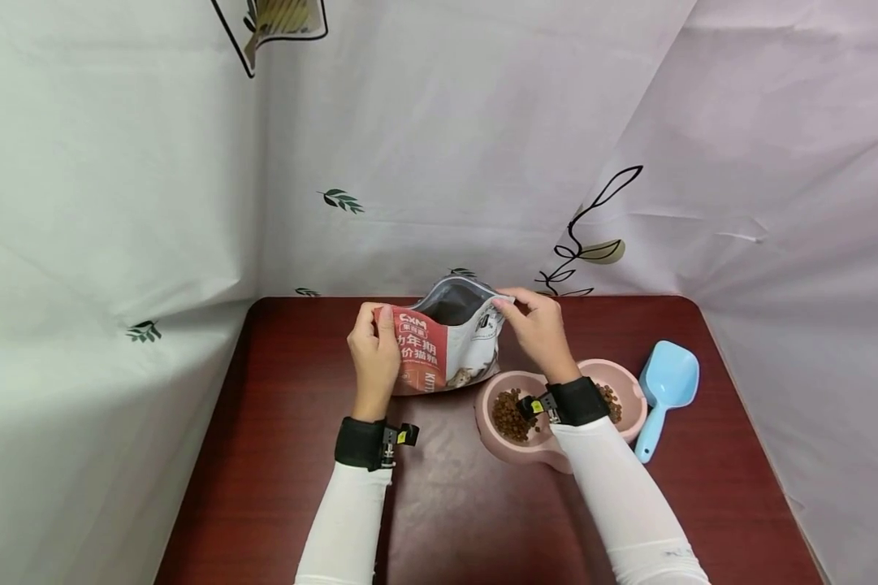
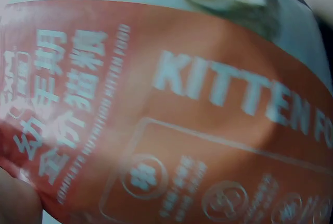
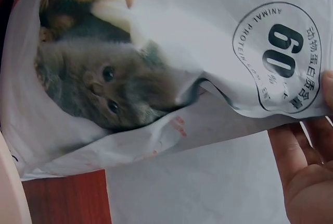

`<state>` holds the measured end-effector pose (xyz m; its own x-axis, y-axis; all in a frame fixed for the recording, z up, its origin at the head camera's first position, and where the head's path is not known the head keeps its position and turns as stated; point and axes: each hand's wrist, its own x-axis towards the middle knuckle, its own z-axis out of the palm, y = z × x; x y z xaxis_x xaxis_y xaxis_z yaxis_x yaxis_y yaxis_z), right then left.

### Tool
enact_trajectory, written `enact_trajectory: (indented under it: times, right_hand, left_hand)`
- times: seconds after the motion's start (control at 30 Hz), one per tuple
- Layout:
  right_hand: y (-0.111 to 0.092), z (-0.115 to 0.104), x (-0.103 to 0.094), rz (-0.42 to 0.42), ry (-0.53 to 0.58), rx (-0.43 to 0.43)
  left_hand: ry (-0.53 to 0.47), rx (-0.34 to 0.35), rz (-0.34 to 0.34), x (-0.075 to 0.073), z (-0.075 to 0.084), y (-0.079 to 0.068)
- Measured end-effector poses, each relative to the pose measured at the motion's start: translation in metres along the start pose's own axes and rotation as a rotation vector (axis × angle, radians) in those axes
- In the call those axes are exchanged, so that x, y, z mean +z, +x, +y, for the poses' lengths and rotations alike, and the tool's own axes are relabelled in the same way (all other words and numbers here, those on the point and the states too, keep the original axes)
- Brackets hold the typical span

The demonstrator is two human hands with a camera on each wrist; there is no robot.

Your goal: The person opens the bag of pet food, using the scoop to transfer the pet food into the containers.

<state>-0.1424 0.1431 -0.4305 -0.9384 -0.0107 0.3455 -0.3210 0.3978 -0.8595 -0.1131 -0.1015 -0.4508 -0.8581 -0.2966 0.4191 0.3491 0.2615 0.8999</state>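
A red and white bag of kitten food (image 1: 424, 349) stands near the back of the table, its grey-lined mouth gaping upward. My left hand (image 1: 376, 349) grips its upper left corner, thumb on the red front. The upper right corner is pinched by my right hand (image 1: 541, 329), thumb in front and fingers behind. In the left wrist view the orange panel of the kitten food bag (image 2: 208, 109) fills the picture. The right wrist view shows the bag's white side with kitten pictures (image 3: 104, 86), and my right hand (image 3: 302, 166) at its top edge.
Right of the bag sits a pink double bowl (image 1: 486, 426) with brown kibble (image 1: 512, 418) in both halves, partly under my right wrist. A light blue scoop (image 1: 668, 378) lies beside it on the dark red table (image 1: 285, 455). White patterned cloth (image 1: 439, 146) hangs behind.
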Motion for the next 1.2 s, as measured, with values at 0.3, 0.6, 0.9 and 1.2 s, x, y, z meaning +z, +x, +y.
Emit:
enact_trajectory:
  times: [0.3,0.6,0.9,1.2]
  right_hand:
    - [-0.001,-0.016,-0.005,0.019,0.021,0.013]
    - [0.007,0.019,-0.013,0.045,0.005,0.007]
    - [0.005,0.010,-0.021,-0.034,-0.087,0.005]
    - [-0.005,-0.020,-0.006,-0.040,-0.234,-0.320]
  left_hand:
    - [-0.142,-0.106,-0.045,-0.002,0.017,0.006]
    - [-0.206,-0.195,0.020,-0.006,0.034,0.006]
    - [-0.190,-0.159,0.016,0.004,0.034,-0.001]
    - [-0.173,-0.118,0.033,0.005,0.029,-0.001]
